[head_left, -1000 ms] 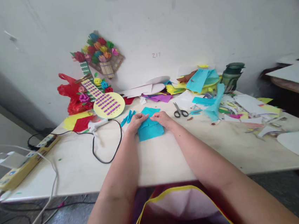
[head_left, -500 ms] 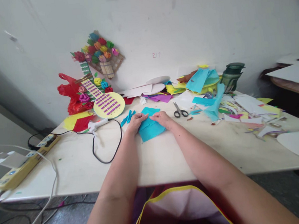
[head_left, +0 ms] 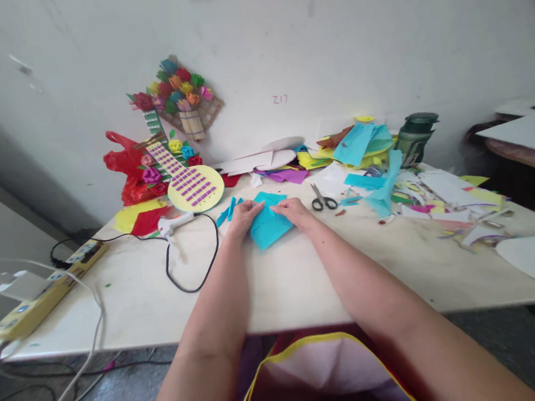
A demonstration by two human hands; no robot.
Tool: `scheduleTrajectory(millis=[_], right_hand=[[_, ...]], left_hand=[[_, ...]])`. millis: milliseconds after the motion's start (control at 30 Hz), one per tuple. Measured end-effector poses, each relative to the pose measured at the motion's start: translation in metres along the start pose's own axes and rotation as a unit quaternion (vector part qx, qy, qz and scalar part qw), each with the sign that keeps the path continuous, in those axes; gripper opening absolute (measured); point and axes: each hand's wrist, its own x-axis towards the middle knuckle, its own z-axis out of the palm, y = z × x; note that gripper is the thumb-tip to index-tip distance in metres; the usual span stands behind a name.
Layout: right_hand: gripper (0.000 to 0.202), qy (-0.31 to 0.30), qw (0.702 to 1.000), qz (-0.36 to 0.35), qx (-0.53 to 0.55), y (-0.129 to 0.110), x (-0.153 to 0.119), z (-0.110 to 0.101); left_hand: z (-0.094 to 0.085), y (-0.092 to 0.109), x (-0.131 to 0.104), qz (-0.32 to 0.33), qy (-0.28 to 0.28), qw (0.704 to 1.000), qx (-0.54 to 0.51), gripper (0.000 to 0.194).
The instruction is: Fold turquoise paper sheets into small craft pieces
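A sheet of blue crepe paper [head_left: 271,228] is held between my two hands just over the table. My left hand [head_left: 246,215] pinches its left side, thumb on top. On the opposite side my right hand [head_left: 293,212] pinches the paper between thumb and fingers. The fingers under the paper are hidden. Rolled or folded blue paper strips [head_left: 227,212] lie just left of my left hand. Black-handled scissors [head_left: 323,197] rest to the right of my right hand, blades pointing away.
A white glue gun [head_left: 175,222] with a looping black cord lies left, near a yellow power strip [head_left: 40,298]. Behind stand a paper guitar shape [head_left: 195,187] and a red bag [head_left: 127,170]. Paper scraps [head_left: 437,193] and a green bottle [head_left: 417,139] occupy the right.
The blue paper has turned slightly and its near edge has shifted between my hands. Both hands keep their pinch and have moved very little.
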Motion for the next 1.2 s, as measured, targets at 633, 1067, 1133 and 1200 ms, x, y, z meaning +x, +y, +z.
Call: scheduleTrajectory(millis=[633, 1067, 1133, 1200], right_hand=[[0.031, 0.006, 0.997, 0.014, 0.079, -0.005, -0.001, 0.001], [0.031, -0.022, 0.952, 0.105, 0.286, -0.008, -0.003, 0.010], [0.032, -0.023, 0.948, 0.098, 0.303, -0.009, -0.005, 0.013], [0.035, -0.018, 0.948, 0.085, 0.308, -0.010, -0.005, 0.016]], left_hand=[[-0.002, -0.002, 0.001, -0.003, -0.023, 1.000, 0.018, 0.037], [0.003, 0.002, 0.004, 0.040, 0.121, 0.990, 0.062, 0.034], [0.006, 0.004, 0.004, 0.053, 0.138, 0.986, 0.081, 0.031], [0.010, 0.006, 0.004, 0.059, 0.151, 0.982, 0.094, 0.028]])
